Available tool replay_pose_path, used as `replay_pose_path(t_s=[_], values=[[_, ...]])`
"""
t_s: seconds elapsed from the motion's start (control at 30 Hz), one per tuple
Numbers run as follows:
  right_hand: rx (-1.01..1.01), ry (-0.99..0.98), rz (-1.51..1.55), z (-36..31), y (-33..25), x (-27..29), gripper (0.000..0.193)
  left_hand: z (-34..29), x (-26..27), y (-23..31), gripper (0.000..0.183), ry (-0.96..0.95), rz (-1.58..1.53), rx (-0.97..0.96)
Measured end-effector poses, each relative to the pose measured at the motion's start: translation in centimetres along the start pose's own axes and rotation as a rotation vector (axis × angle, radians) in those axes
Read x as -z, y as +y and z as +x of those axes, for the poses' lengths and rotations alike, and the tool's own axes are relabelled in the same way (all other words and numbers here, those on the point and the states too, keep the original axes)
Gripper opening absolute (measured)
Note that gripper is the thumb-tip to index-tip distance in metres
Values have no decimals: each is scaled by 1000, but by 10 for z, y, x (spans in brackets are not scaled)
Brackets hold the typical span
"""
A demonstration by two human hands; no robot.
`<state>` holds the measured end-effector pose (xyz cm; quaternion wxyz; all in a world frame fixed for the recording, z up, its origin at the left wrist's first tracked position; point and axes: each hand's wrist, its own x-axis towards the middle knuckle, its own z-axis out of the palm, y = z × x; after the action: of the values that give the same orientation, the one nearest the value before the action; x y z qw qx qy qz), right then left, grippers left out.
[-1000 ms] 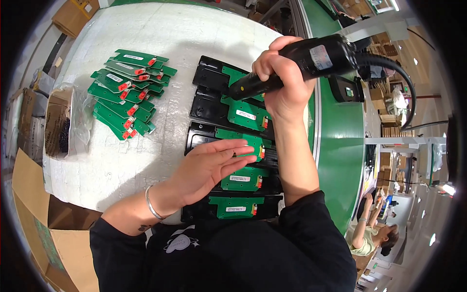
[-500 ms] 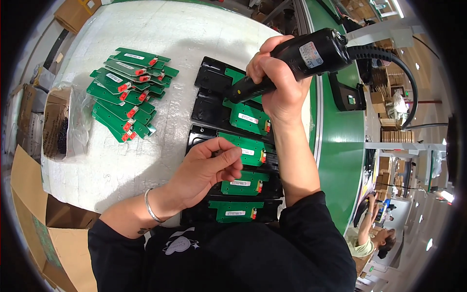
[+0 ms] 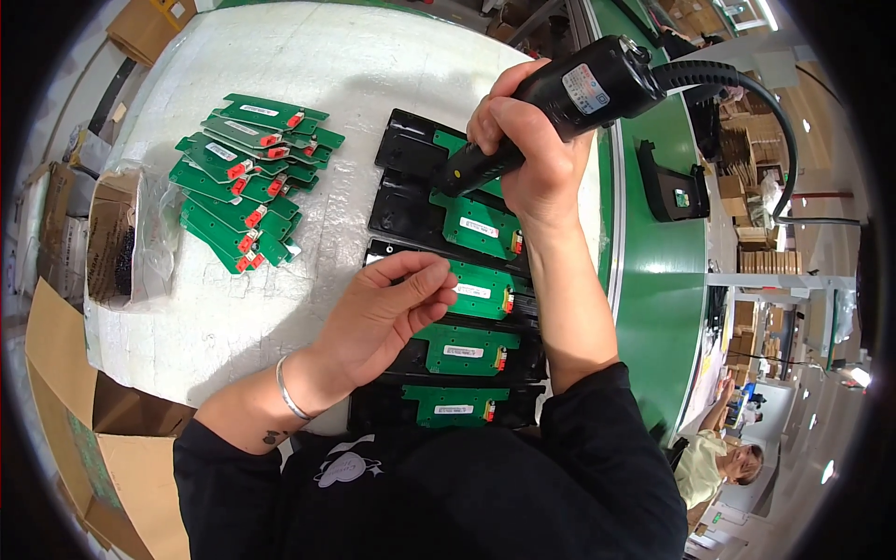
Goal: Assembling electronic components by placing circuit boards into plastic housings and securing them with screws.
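Observation:
My right hand [image 3: 537,140] is wrapped around a black electric screwdriver [image 3: 590,86], which slants down to the left. Its tip is at a green circuit board [image 3: 478,227] in the second black plastic housing [image 3: 407,203] from the far end; the bit itself is hard to make out. Nearer to me, my left hand [image 3: 378,313] hovers over the third housing, thumb and fingers pinched together. Whatever they may hold is hidden. Several such housings lie in a column, each with a green board [image 3: 464,352] carrying a white label and a red connector.
On the white foam-covered table [image 3: 327,56], a pile of loose green boards [image 3: 233,149] lies to the left. Beside it stands a small cardboard box [image 3: 107,257] with dark small parts. A green bench [image 3: 653,308] runs along the right. The screwdriver's cable [image 3: 779,121] arcs rightward. Another person [image 3: 709,462] is farther off.
The screwdriver's rear end has shifted slightly left and up, with its tip staying at the second housing. My left fingers have drawn closer together and moved slightly up and left.

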<state>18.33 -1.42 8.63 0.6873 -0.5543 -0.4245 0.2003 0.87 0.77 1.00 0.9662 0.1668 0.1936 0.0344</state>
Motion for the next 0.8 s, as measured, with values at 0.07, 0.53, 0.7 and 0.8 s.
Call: replay_pose_path(t_s=[0.07,0.53,0.7,0.8], values=[[13,-2,0,-5,-7,-2,11,-1,-1,1,18,38,-5,2],[264,-177,320,-100,-111,23,24,-12,-17,-16,17,-126,-61,86],[265,-123,331,-108,-88,21,24,-28,-36,-35,35,-12,-108,163],[182,45,252,-98,-56,21,26,-38,-30,-43,41,58,-197,283]])
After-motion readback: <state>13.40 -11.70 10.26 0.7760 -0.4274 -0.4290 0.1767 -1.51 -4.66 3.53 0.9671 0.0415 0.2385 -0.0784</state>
